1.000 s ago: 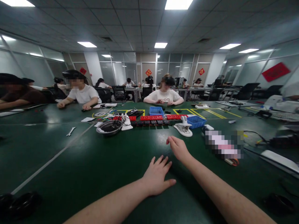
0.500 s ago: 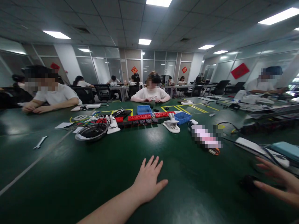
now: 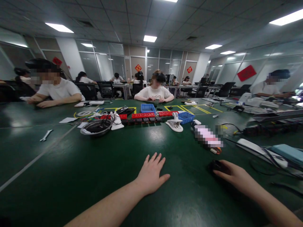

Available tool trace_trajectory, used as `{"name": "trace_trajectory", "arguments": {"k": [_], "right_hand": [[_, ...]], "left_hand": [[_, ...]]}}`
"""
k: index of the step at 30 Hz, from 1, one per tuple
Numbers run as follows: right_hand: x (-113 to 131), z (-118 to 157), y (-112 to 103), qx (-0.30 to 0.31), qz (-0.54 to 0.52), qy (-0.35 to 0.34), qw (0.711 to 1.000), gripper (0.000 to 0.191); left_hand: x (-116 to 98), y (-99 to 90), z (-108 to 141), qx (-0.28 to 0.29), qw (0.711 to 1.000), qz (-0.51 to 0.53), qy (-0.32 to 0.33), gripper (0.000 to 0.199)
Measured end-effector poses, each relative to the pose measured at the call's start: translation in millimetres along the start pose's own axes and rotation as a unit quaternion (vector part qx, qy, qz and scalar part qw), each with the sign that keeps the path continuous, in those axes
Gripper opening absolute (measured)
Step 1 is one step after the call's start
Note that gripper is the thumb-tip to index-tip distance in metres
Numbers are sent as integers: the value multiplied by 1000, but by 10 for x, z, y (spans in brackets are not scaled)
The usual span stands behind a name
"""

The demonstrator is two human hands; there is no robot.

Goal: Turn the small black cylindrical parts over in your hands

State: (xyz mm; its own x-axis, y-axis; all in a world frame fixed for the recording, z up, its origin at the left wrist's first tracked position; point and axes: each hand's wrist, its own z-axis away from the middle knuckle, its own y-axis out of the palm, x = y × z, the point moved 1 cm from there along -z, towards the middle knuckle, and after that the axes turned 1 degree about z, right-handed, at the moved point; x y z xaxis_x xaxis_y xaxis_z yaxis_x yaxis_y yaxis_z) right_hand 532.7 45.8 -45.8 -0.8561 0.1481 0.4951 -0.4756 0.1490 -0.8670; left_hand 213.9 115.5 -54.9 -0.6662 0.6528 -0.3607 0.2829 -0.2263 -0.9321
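Observation:
My left hand [image 3: 152,175] lies flat on the green tabletop [image 3: 99,170], fingers spread and nothing in them. To its right, my right hand [image 3: 233,173] grips a small, rounded black object [image 3: 218,166] at the table surface. Thumb and fingers reach around its near side, and its exact kind is hard to make out. Just beyond that hand lies a blurred-out pink and white item [image 3: 208,137] with an orange cable end. A white power strip [image 3: 261,152] with black cords is farther to the right.
Across the middle stand a metal bowl [image 3: 96,128], red socket strips [image 3: 143,115], a white clip stand [image 3: 174,123] and blue trays [image 3: 186,118]. A wrench [image 3: 46,135] lies at left. A light-blue case [image 3: 287,153] is at right. Several people sit around the table and beyond.
My right hand has come in from the right edge, bringing the black object leftward across the table, its fingers now around it. The left hand stays flat in place. The view has shifted slightly.

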Motion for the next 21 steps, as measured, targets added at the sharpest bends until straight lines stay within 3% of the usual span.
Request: {"name": "trace_trajectory", "arguments": {"k": [5, 11, 14, 18, 21], "right_hand": [[808, -390, 433, 96, -23, -122, 988, 31], [1585, -715, 937, 145, -35, -262, 953, 21], [1837, -840, 972, 210, -26, -297, 931, 31], [1927, -1007, 808, 375, -56, -295, 877, 76], [1885, -1071, 710, 371, -127, -297, 871, 77]], "left_hand": [[3, -18, 19, -25, 999, 41, -5, 62], [164, -184, 12, -171, 973, 135, -73, 51], [343, -271, -3, -175, 969, 155, -79, 57], [582, -330, -23, -134, 972, 179, -72, 84], [667, -318, -41, -94, 980, 166, -50, 83]]}}
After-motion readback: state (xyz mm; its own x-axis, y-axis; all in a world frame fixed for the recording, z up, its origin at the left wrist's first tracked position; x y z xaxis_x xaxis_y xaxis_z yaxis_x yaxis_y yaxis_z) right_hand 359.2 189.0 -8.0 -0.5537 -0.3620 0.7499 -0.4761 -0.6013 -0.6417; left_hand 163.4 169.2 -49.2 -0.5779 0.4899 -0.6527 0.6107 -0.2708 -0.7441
